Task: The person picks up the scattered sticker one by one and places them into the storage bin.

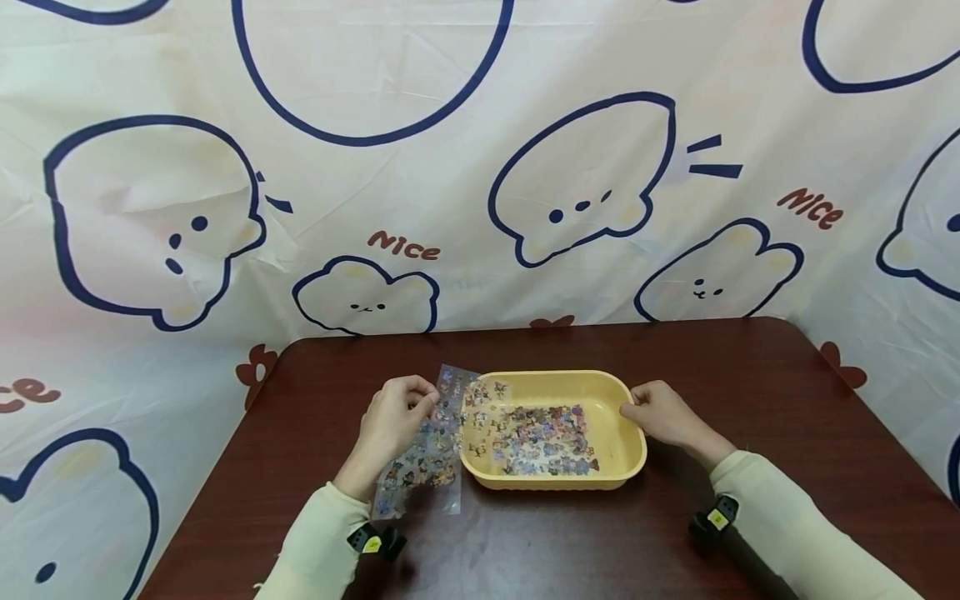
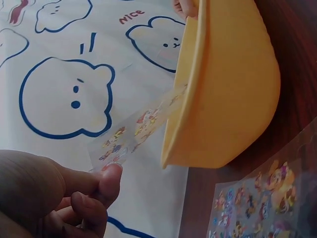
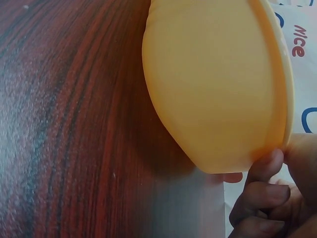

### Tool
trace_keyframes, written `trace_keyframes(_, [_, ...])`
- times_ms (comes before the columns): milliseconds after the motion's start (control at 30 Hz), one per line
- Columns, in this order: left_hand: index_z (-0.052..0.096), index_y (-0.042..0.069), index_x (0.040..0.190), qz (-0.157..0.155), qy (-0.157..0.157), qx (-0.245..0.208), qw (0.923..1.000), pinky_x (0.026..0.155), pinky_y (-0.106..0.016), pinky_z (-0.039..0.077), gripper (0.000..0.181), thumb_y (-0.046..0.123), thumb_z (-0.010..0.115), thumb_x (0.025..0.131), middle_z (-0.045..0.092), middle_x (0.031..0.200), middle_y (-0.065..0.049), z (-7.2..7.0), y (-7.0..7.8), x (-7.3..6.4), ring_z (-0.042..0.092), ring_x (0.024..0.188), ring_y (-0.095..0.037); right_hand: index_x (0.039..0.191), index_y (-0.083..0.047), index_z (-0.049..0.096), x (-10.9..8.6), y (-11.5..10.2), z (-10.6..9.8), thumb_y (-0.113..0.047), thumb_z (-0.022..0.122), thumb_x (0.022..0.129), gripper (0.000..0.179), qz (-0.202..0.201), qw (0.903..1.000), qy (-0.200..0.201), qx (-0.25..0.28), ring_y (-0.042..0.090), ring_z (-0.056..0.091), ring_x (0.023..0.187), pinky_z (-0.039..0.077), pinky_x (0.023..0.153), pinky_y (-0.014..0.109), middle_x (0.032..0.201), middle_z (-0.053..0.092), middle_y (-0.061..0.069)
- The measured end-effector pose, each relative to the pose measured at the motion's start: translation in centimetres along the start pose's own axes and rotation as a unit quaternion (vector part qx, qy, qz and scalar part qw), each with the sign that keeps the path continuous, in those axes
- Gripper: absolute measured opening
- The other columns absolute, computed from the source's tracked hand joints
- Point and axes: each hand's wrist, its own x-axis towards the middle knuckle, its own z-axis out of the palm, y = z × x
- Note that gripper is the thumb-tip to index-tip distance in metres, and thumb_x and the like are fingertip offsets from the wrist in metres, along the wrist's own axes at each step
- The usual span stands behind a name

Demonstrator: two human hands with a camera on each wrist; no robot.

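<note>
My left hand (image 1: 392, 418) pinches the near edge of a clear sticker sheet (image 2: 146, 121) between thumb and fingertips. This sheet, printed with small cartoon figures, slants over the left rim of a yellow plastic basin (image 1: 624, 446). Inside the basin, more sticker sheets (image 1: 547, 442) lie spread on its floor. With thumb and curled fingers, my right hand (image 1: 666, 412) grips the basin's right rim. In the right wrist view, the thumb and fingers (image 3: 265, 166) sit on either side of the rim. Other clear sticker sheets (image 1: 420, 467) rest on the table under and beside my left hand.
The dark brown wooden table (image 1: 570, 550) has rounded far corners. Behind it and along the sides hangs a pale cloth (image 1: 465, 183) with blue-outlined cartoon animals. A dark band with a yellow-marked device (image 1: 371, 543) is on each wrist, over pale sleeves.
</note>
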Motion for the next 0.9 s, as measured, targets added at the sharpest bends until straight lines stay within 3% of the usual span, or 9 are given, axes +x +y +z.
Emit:
trace_keyframes(533, [0.072,0.019,0.091,0.014,-0.012,0.044,0.9989,0.06,-0.032,0.038,0.012,0.022,0.064,0.099,0.074,0.074,0.005,2.9,0.7,0.1,0.057,0.06,-0.01,0.064,-0.01,0.046,0.0,-0.1,0.0,-0.008,0.057,0.094,0.032,-0.002,1.0,0.0,0.004,0.009,0.053,0.05,0.042,0.048,0.024,0.055,0.049,-0.003])
trace_keyframes(733, [0.071,0.015,0.091,0.021,-0.024,0.027,0.9991,0.054,-0.028,0.043,0.012,0.018,0.064,0.1,0.069,0.071,0.003,3.6,0.8,0.1,0.058,0.057,-0.01,0.065,-0.009,0.046,-0.2,-0.2,0.0,-0.008,0.057,0.094,0.032,-0.002,0.9999,-0.001,0.011,0.009,0.053,0.05,0.042,0.048,0.024,0.055,0.048,-0.003])
trace_keyframes(900, [0.072,0.015,0.088,0.04,-0.015,0.027,0.9987,0.053,-0.027,0.041,0.013,0.018,0.065,0.099,0.066,0.07,0.002,4.1,0.8,0.1,0.053,0.056,-0.011,0.065,-0.009,0.046,-0.2,-0.3,0.0,-0.007,0.057,0.094,0.032,-0.001,0.9999,0.0,0.012,0.01,0.052,0.05,0.041,0.047,0.024,0.055,0.047,-0.003])
